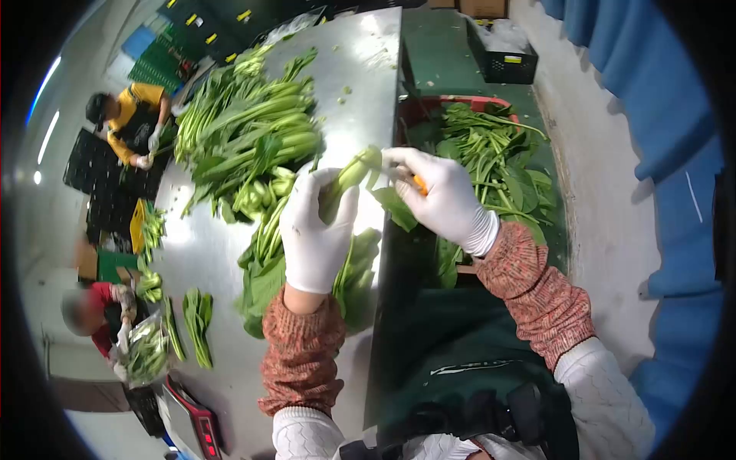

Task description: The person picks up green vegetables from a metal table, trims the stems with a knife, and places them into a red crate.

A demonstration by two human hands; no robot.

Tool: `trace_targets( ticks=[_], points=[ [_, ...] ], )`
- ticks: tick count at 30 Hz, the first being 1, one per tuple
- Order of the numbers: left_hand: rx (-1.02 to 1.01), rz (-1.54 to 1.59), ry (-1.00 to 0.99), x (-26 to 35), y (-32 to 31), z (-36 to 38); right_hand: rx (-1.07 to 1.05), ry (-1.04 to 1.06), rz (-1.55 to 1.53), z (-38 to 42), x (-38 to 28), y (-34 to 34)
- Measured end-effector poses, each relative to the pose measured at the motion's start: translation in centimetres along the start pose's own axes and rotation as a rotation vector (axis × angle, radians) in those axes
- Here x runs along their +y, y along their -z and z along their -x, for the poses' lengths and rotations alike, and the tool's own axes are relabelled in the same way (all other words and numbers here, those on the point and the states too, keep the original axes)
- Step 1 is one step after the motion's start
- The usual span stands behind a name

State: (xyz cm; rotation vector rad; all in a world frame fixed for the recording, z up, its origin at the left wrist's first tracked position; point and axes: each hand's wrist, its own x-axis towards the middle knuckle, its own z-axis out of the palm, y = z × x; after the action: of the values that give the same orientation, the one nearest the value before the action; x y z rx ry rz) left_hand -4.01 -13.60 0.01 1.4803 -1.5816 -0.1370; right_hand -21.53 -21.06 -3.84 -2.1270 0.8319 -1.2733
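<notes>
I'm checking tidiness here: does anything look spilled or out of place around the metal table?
Slightly: small green scraps lie loose on the shiny metal table, apart from the long-stemmed green vegetables, and leafy green stems poke past the edge of the red plastic crate. Both look untidy.

my left fingers [347,207] hold a green stalk [354,172] above the counter [356,65]; my right fingers [410,158] clasp something orange [419,183] just beside the stalk's end. leafy greens [264,126] heap at ten o'clock, a red bin [497,102] at two, a scale [205,433] at seven.
</notes>
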Motion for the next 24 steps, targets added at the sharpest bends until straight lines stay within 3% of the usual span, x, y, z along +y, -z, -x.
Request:
trace_targets(
  ticks=[3, 5, 6, 7, 10, 11, 13, 15, 17, 19, 20, 23, 24],
  points=[
    [-0.087, 0.069, 0.010, 2.3, -1.7, -0.9, 0.067, -0.109, 0.074, 0.0, 1.5, 1.7],
    [-0.165, 0.191, 0.148, 3.7, -2.9, -1.5, 0.090, -0.205, 0.172, 0.0, 4.5, 2.8],
    [-0.209, 0.283, 0.219, 4.1, -3.1, -1.8, 0.159, -0.315, 0.052, 0.1, 8.2, 2.3],
    [-0.251, 0.373, 0.291, 4.5, -3.3, -2.1, 0.097, -0.520, -0.075, 0.2, 9.5, 3.8],
    [-0.356, 0.643, 0.470, 5.2, -4.3, -2.8, 0.148, -0.477, -0.092, 0.8, 9.8, 6.1],
    [-0.397, 0.712, 0.512, 5.0, -4.8, -2.7, 0.175, -0.400, -0.266, 0.9, 9.9, 5.9],
    [-0.478, 0.838, 0.631, 4.4, -6.5, -2.4, -0.055, -0.510, -0.726, 0.4, 6.0, 8.2],
    [-0.616, 0.980, 0.655, 3.7, -7.6, -1.8, -0.255, -0.487, -0.834, 0.1, 3.6, 9.1],
    [-0.536, 0.667, 0.653, 5.3, -8.2, -0.4, -0.211, -0.429, -0.610, 0.4, 3.5, 7.4],
    [-0.359, 0.681, 0.373, 1.5, -10.0, 1.9, -0.144, -0.297, -0.646, 0.9, 4.1, 5.8],
    [-0.156, 0.635, 0.240, 0.7, -10.0, 2.9, -0.181, -0.391, -0.557, 0.9, 3.8, 5.9],
    [-0.017, 0.884, 0.575, 3.4, -2.5, 4.1, -0.126, -0.611, -0.349, -0.5, 4.1, 7.1],
    [0.029, 0.678, 0.555, 4.5, 0.7, 4.4, -0.039, -0.554, -0.299, -0.8, 6.3, 6.9]
  ],
)
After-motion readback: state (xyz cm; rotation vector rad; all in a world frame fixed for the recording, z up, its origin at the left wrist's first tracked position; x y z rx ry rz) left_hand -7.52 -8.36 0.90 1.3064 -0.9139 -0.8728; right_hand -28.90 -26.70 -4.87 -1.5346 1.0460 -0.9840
